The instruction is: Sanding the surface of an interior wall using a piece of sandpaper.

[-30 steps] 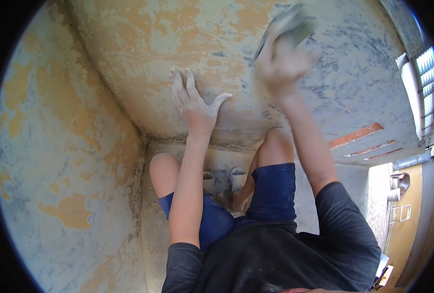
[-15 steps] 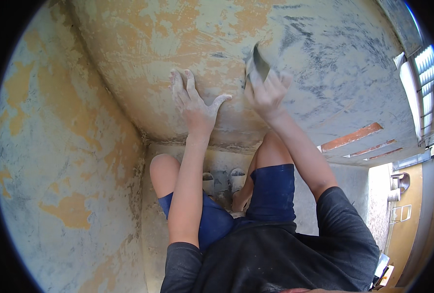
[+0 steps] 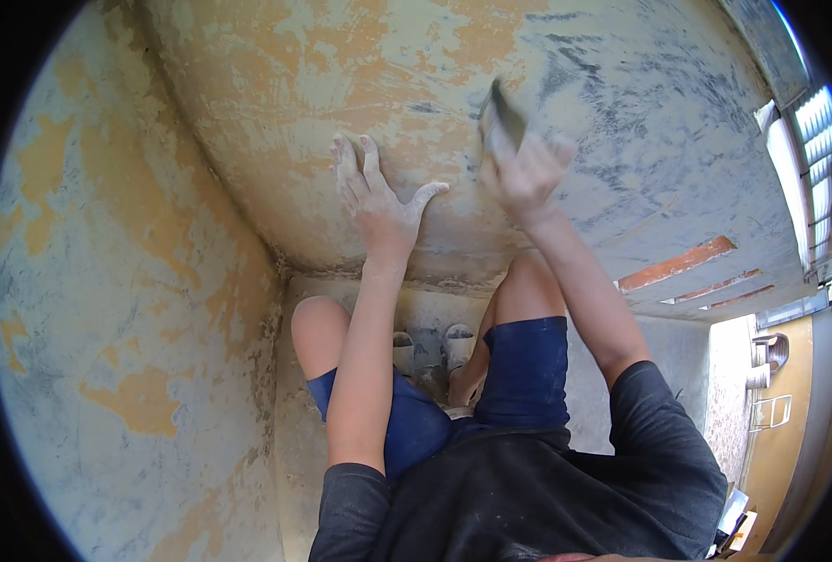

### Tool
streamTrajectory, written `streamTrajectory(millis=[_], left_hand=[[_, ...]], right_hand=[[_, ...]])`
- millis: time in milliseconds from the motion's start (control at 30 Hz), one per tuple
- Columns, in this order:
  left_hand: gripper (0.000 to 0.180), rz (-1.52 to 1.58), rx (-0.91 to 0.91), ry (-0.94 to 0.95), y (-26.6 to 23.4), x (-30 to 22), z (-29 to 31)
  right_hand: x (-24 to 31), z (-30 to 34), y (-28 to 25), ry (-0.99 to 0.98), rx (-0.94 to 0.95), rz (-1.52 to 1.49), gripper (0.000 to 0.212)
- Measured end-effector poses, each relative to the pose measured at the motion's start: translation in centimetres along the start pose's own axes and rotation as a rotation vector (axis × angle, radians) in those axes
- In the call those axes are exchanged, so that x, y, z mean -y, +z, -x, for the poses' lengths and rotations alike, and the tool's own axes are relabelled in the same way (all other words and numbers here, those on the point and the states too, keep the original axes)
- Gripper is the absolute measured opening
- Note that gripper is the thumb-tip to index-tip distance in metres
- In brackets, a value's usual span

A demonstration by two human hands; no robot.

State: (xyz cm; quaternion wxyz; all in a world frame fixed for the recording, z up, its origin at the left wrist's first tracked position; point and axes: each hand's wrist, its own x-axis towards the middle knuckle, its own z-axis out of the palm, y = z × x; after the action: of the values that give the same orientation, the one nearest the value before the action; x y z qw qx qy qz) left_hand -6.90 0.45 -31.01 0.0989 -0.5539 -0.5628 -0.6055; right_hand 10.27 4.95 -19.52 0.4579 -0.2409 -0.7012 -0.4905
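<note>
Dusty and spread wide, my left hand (image 3: 383,208) rests its fingers on the patchy orange and grey wall (image 3: 416,56) in front of me, holding nothing. To its right, my right hand (image 3: 531,178) grips a dark, bent piece of sandpaper (image 3: 507,117) against the same wall. Motion smears those fingers and the sheet's lower part. Dark scuffs and pale scratches mark the wall around the sandpaper.
A second patchy wall (image 3: 135,309) meets the first in a corner at my left. Orange-edged slots (image 3: 676,265) cut the wall at lower right. Sandals (image 3: 457,345) are on the floor below me. Far right are a brown chair (image 3: 774,350) and louvred window (image 3: 824,140).
My right hand and the sandpaper have shifted slightly to the right along the wall. My left hand stays pressed in nearly the same place.
</note>
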Motion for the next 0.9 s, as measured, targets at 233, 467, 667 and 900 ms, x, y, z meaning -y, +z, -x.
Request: streamTrajectory(millis=[233,467,667,900], left_hand=[[0.123,-0.009,-0.008,-0.009,-0.6,0.3,-0.3],[0.125,-0.004,0.008,-0.002,-0.7,0.6,0.0],[0.128,-0.008,0.039,0.002,-0.4,-0.1,-0.2],[0.130,-0.014,0.034,-0.002,-1.2,0.9,0.1]], right_hand=[[-2.8,-5.8,0.2,0.090,0.019,0.198,0.030],[-1.0,-3.9,0.1,-0.012,-0.110,0.125,0.020],[-1.5,-5.9,0.1,0.148,-0.090,0.139,0.024],[-1.7,-4.8,-0.1,0.064,0.050,0.158,0.034]])
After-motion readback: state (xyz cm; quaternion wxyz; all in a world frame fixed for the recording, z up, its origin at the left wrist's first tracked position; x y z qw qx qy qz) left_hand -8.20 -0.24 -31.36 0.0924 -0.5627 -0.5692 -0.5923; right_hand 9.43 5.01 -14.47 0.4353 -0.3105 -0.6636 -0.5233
